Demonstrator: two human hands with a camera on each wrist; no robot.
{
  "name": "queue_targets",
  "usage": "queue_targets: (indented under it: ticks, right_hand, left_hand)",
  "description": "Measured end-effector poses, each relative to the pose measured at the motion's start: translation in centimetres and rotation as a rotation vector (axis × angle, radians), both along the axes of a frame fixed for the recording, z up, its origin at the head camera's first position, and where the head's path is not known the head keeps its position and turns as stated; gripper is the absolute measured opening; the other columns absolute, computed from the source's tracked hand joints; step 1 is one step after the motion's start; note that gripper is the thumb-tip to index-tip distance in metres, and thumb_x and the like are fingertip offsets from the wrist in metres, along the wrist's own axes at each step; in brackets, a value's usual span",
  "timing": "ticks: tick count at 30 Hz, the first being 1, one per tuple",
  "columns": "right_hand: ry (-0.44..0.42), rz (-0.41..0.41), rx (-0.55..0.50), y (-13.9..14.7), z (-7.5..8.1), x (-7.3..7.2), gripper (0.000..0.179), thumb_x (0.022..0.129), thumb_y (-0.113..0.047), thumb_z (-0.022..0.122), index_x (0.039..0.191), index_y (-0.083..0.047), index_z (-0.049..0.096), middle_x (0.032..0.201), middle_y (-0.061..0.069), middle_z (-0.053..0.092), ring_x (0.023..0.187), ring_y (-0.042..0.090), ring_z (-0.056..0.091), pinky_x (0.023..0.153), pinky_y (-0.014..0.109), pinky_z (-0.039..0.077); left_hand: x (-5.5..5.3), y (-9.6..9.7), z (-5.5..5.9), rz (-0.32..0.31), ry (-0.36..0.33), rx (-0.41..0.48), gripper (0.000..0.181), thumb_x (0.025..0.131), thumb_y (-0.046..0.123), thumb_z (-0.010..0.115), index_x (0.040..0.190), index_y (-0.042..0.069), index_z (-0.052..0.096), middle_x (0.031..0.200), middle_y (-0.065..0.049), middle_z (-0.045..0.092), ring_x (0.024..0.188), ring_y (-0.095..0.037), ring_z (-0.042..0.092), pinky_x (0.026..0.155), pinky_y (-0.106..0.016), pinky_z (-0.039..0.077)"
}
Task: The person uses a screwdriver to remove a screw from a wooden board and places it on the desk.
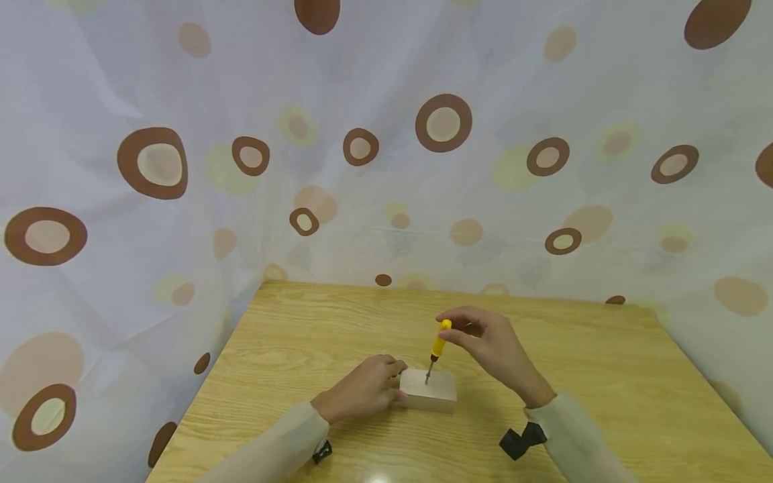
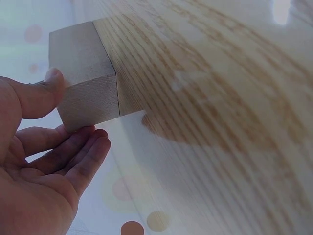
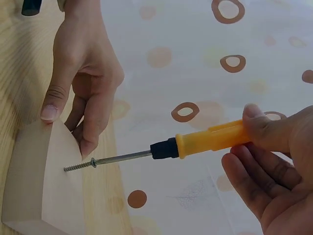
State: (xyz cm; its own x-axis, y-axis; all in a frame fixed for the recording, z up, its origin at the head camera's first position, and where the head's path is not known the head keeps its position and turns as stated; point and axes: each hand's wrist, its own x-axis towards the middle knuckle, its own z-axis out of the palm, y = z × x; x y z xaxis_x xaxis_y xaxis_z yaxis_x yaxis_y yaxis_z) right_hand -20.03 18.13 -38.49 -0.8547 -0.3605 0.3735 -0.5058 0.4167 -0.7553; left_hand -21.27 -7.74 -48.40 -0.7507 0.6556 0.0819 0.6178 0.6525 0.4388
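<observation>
- The left hand (image 1: 362, 392) grips the wooden block (image 1: 430, 391), thumb and fingers on its sides, near the front of the tabletop (image 1: 604, 376).
- The right hand (image 1: 492, 345) pinches the yellow screwdriver (image 1: 439, 343) at the handle's top.
- The screw (image 3: 78, 166) stands with its tip on the block's top face.

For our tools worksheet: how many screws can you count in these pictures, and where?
1. A single grey metal screw sits on the tip of the yellow-handled screwdriver, its point touching the pale wooden block. Others may be hidden behind the hands.
</observation>
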Motion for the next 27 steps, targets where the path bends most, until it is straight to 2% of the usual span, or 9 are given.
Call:
queue_targets:
  ticks: [4,7,11,15,18,22,27]
  right_hand:
    - [0.034,0.017,0.009,0.02,-0.08,-0.18,0.023,0.096,-0.014,0.073,0.118,-0.023,0.076,0.114,-0.003,0.073,0.095,0.014,0.071,0.082,0.031,0.06]
    - [0.024,0.031,0.008,-0.17,-0.24,-0.23,0.023,0.097,-0.017,0.073,0.119,-0.024,0.075,0.114,-0.005,0.073,0.097,0.014,0.07,0.085,0.03,0.06]
    - [0.029,-0.004,-0.003,-0.46,-0.65,-0.05,0.02,0.094,-0.025,0.077,0.114,-0.023,0.075,0.108,-0.007,0.073,0.093,0.013,0.071,0.081,0.03,0.06]
    - [0.072,-0.057,-0.018,-0.47,-0.75,-0.06,0.022,0.091,-0.025,0.08,0.112,-0.021,0.075,0.099,-0.009,0.075,0.085,0.01,0.073,0.075,0.029,0.061]
    - [0.08,-0.051,-0.027,-0.44,-0.71,-0.26,0.023,0.092,-0.02,0.079,0.115,-0.019,0.074,0.102,-0.007,0.076,0.088,0.01,0.074,0.078,0.028,0.061]
    - [0.049,-0.02,-0.025,-0.53,-0.79,-0.37,0.022,0.096,-0.019,0.075,0.118,-0.02,0.073,0.108,-0.006,0.075,0.095,0.012,0.073,0.084,0.03,0.06]
    - [0.06,-0.06,-0.015,-0.78,-0.94,-0.07,0.023,0.091,-0.026,0.08,0.113,-0.021,0.074,0.102,-0.009,0.074,0.089,0.011,0.072,0.077,0.034,0.061]
  left_hand:
    - [0.08,-0.13,0.07,0.0,0.004,-0.006,0.053,0.097,0.035,0.072,0.139,0.003,0.063,0.134,-0.007,0.064,0.123,-0.018,0.061,0.1,-0.032,0.053]
    - [0.12,-0.23,0.03,-0.006,0.01,-0.006,0.053,0.098,0.035,0.072,0.139,0.003,0.062,0.135,-0.007,0.065,0.123,-0.018,0.061,0.1,-0.032,0.053]
    - [0.14,-0.21,-0.03,-0.022,0.023,-0.002,0.053,0.098,0.034,0.072,0.138,0.001,0.062,0.135,-0.008,0.065,0.123,-0.019,0.061,0.1,-0.032,0.053]
    - [0.1,-0.06,0.05,-0.024,0.029,-0.006,0.053,0.099,0.035,0.071,0.139,0.002,0.062,0.135,-0.008,0.064,0.124,-0.02,0.061,0.101,-0.033,0.053]
    - [0.11,-0.01,0.14,-0.015,0.026,-0.013,0.053,0.099,0.035,0.07,0.14,0.002,0.061,0.136,-0.008,0.063,0.124,-0.02,0.06,0.102,-0.033,0.052]
    - [0.15,-0.03,0.21,-0.005,0.018,-0.016,0.052,0.099,0.034,0.071,0.139,0.002,0.062,0.136,-0.008,0.064,0.124,-0.02,0.06,0.101,-0.033,0.052]
    - [0.1,-0.04,0.08,0.001,0.012,-0.018,0.051,0.099,0.033,0.071,0.139,0.003,0.063,0.134,-0.007,0.064,0.123,-0.018,0.061,0.1,-0.032,0.053]
